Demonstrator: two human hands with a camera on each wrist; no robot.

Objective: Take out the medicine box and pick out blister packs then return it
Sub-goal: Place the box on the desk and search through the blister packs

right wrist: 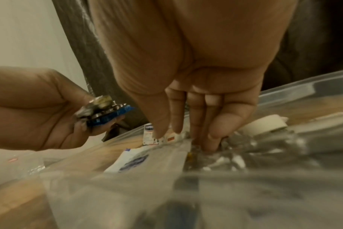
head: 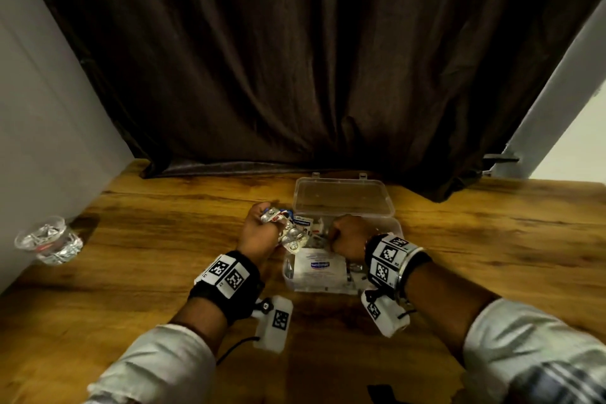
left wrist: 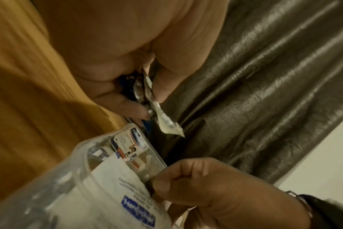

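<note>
A clear plastic medicine box (head: 289, 275) stands open on the wooden table, its lid (head: 344, 197) flipped back. My left hand (head: 259, 231) hovers just left of the box and grips a bunch of silver and blue blister packs (head: 290, 236) (left wrist: 164, 122) (right wrist: 104, 113). My right hand (head: 347, 234) reaches down into the box. In the right wrist view its fingers (right wrist: 206, 139) point down, their tips among loose foil blister packs (right wrist: 235, 158), and its thumb rests near a small carton. I see nothing pinched between them. A white pouch with a blue label (head: 319, 264) lies in the box.
A glass of water (head: 49, 239) stands near the table's left edge, beside the wall. A dark curtain (head: 295, 75) hangs right behind the box. A roll of white tape (right wrist: 264, 124) lies inside the box. Bare wood spreads left and right of the box.
</note>
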